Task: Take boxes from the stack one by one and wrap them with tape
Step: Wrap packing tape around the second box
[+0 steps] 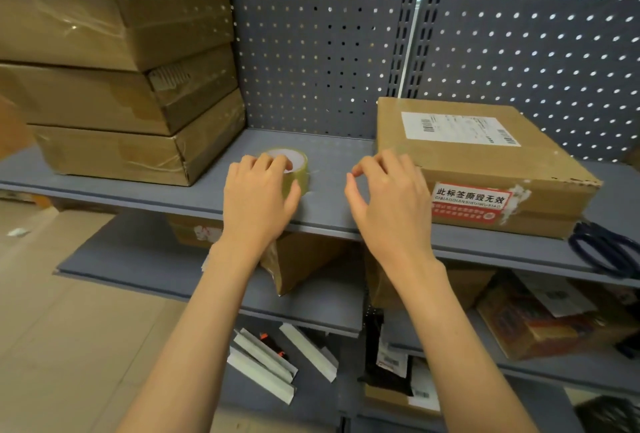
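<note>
The left hand [258,190] curls over the roll of clear tape [290,169] on the grey shelf [325,204], fingers gripping its top. The right hand [388,197] hovers loosely curled and holds nothing, just beside the labelled cardboard box [485,162] to its right. That box looks next for wrapping. Left of the left hand, the stack of boxes [114,86] already shows glossy tape, though how many remain I cannot tell.

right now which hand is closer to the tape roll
Left. The left hand rests on the tape roll, fingers curled over its top. The right hand hovers off to its right, beside the single box.
</note>
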The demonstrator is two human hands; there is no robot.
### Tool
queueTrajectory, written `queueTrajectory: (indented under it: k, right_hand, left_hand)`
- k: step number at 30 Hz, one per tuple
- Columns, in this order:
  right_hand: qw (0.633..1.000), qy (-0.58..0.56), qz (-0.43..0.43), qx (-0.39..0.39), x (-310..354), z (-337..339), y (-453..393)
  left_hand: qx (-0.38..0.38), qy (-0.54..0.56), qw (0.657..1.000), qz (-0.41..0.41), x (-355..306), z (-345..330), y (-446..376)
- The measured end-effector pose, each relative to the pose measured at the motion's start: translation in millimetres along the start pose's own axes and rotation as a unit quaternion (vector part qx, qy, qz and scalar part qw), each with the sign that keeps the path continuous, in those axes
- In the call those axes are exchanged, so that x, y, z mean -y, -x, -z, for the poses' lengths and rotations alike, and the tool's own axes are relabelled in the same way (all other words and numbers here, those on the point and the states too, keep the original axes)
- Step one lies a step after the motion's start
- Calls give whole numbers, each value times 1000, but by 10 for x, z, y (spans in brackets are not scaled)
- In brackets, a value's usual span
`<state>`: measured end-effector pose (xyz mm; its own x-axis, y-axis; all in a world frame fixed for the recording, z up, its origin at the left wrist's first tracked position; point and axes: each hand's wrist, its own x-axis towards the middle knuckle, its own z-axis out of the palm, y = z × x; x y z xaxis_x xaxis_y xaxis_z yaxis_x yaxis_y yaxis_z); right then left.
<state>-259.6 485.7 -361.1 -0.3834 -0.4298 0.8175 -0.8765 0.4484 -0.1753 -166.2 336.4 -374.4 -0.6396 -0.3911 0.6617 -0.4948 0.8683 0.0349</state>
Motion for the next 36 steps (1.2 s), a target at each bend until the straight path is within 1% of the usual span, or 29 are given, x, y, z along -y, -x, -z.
queueTrajectory:
  k: [4, 8, 11, 13, 15, 17, 20, 24, 28, 31, 36]
  right_hand:
    - [1000, 6, -1, -3, 5, 7, -28]
    - [1000, 3, -10, 2, -17, 34, -56]
    - [1000, -2, -18, -4, -67, 73, -64]
    - [1000, -13, -21, -16, -119, 114, -75]
    - [999, -32, -27, -29, -178, 171, -91]
    - [997, -56, -36, -36, -246, 247, -110]
    - [992, -113, -47, -30, -362, 410, -120]
    - [977, -207, -41, -40, -579, 722, -119]
    - [960, -273, -35, -60, -872, 1117, -108]
    - [944, -326, -31, -51, -1118, 1370, -80]
    - [945, -326, 10, -11, -1491, 1648, 55]
  left_hand:
    - [38, 21, 999, -13, 1, -81, -64]
    - [73, 40, 997, -2, -43, -88, -141]
    - [56, 77, 995, 13, -71, -48, -177]
    - [30, 124, 991, 44, -114, 31, -210]
    - [-10, 190, 979, 76, -193, 157, -261]
    - [-51, 248, 964, 86, -319, 330, -310]
    - [-75, 334, 934, 102, -604, 622, -348]
    - [-62, 410, 903, 110, -1113, 870, -292]
    - [-35, 485, 865, 122, -1650, 943, -168]
    - [-12, 526, 839, 139, -2026, 939, -36]
    - [10, 556, 819, 144, -2590, 936, 159]
